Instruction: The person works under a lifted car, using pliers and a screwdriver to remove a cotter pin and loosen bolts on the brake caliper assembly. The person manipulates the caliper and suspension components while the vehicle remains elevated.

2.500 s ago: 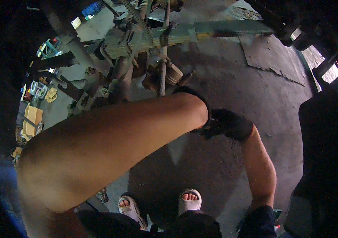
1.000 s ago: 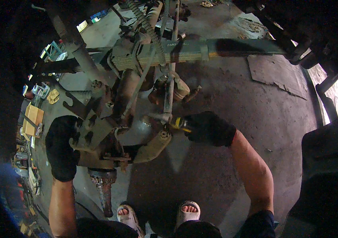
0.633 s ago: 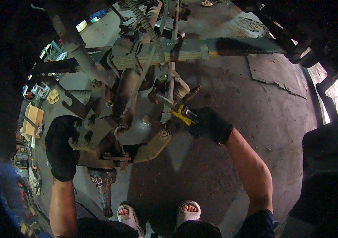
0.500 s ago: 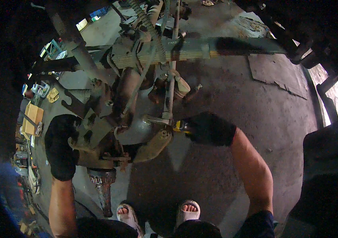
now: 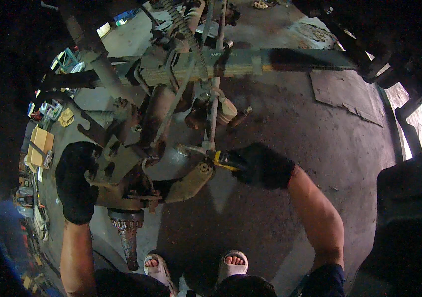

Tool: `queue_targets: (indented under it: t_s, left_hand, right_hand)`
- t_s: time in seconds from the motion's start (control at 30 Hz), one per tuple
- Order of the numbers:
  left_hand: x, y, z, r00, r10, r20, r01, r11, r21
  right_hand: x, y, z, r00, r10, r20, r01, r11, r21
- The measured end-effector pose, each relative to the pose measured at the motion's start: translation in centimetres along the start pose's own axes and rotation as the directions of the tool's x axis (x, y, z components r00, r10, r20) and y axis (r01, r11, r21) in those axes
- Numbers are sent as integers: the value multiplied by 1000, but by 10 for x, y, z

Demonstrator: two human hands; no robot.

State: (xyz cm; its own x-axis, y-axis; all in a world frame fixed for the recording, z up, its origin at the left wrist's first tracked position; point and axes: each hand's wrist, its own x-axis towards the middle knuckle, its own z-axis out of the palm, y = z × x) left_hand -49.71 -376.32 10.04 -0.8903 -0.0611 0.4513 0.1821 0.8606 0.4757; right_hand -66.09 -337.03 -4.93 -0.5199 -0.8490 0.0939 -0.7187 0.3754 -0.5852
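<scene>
My left hand point(image 5: 76, 183), in a black glove, is closed around the left edge of a rusty steering knuckle point(image 5: 117, 163); most of its fingers are dark or hidden. A splined, greasy spindle point(image 5: 127, 237) points down from the knuckle's underside. On the right, my gloved right hand point(image 5: 263, 166) grips a tool with a yellow-and-black handle point(image 5: 225, 160). This tool reaches left to the lower end of a long rod point(image 5: 212, 123), just above the knuckle's arm point(image 5: 191, 183). What kind of tool it is, I cannot make out.
A thick leaf spring point(image 5: 280, 59) crosses above the knuckle, with a ribbed hose point(image 5: 184, 24) hanging over it. Cardboard point(image 5: 40, 146) and assorted parts lie along the left side. My sandalled feet point(image 5: 233, 262) stand below. A dark bulky shape point(image 5: 404, 213) rises at right.
My right hand and its tool have shifted slightly, the handle now tilting a little more down to the right. My left hand stays on the knuckle.
</scene>
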Motion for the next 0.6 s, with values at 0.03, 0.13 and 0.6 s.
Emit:
queue_targets:
  t_s: [0.03,0.13,0.6]
  left_hand:
    - [-1,1,-1,999,29,15,-29,999,16]
    - [-2,3,-1,994,111,21,-112,990,81]
    - [3,7,-6,977,189,101,-207,954,216]
  right_hand:
    - [2,1,0,1000,21,3,-21,999,-24]
    - [1,-4,0,989,149,-8,-148,989,20]
    - [6,-25,-19,989,-141,-47,140,990,-23]
